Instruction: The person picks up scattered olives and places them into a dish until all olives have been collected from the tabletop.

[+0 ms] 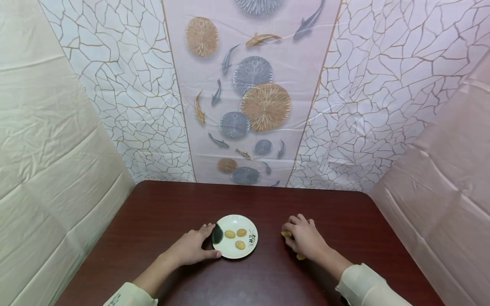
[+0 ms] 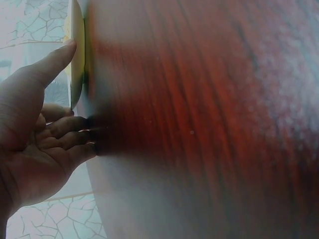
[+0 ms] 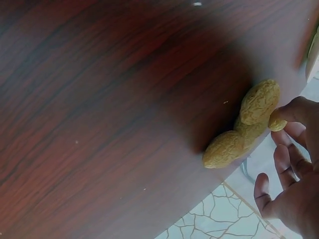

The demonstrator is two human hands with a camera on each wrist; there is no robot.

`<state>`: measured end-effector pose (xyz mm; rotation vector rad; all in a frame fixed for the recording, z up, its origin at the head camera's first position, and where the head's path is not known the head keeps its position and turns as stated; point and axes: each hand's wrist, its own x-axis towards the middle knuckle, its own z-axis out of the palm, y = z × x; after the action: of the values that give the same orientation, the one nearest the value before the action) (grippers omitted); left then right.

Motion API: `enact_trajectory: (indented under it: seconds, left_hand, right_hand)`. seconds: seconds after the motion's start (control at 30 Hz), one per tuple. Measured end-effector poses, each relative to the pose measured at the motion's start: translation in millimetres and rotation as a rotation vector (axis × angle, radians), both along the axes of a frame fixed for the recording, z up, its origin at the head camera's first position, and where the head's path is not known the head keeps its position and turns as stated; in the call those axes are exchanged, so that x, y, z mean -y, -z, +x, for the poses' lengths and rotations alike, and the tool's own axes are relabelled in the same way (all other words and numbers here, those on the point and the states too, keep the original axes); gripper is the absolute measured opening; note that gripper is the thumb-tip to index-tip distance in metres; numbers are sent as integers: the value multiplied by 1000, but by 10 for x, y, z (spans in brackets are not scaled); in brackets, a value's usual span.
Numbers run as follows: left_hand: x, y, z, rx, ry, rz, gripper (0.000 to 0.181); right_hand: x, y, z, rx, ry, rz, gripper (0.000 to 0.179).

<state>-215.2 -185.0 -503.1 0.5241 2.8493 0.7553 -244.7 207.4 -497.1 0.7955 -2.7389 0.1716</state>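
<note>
From my station I find the plate (image 1: 233, 219) flat on the counter (image 1: 183, 199), between the two hands, with three dried fruits (image 1: 240, 245) lying apart on it. The left hand (image 1: 192, 247) holds the plate at its left side, thumb and forefinger set wide apart against the rim. I judge this a steadying hold, placed at the edge so that the bare middle is left accessible. The remaining fingers of that hand lie loosely bent below the rim, holding nothing.

To the right, well apart from the plate, the right hand (image 1: 308, 240) pinches one small fruit (image 3: 277, 121) between thumb and forefinger, the gap closed to its width; the other fingers are partly bent and hold nothing. Close by, three loose fruits (image 3: 223, 149) lie in a row on the counter. I cannot tell whether the pinched one touches them. The fingertip pinch seems chosen to single out one piece from the cluster.

Pose: both forearms reach inward from the near corners; the right hand arches palm down, its knuckles uppermost.
</note>
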Motion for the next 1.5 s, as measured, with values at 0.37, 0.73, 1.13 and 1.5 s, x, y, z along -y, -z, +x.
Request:
enact_trajectory:
  seconds: [0.37, 0.73, 1.13, 1.5]
  left_hand:
    - [-5, 8, 2, 8, 0, -4, 104]
    - [8, 14, -8, 10, 0, 1, 104]
    - [8, 15, 0, 11, -4, 1, 104]
    - [10, 11, -2, 7, -2, 3, 104]
  right_hand:
    - [122, -50, 48, -64, -77, -84, 21]
    - [315, -100, 70, -43, -117, -102, 18]
    - [503, -115, 86, -22, -182, -133, 16]
    - [672, -163, 135, 16, -242, -130, 16]
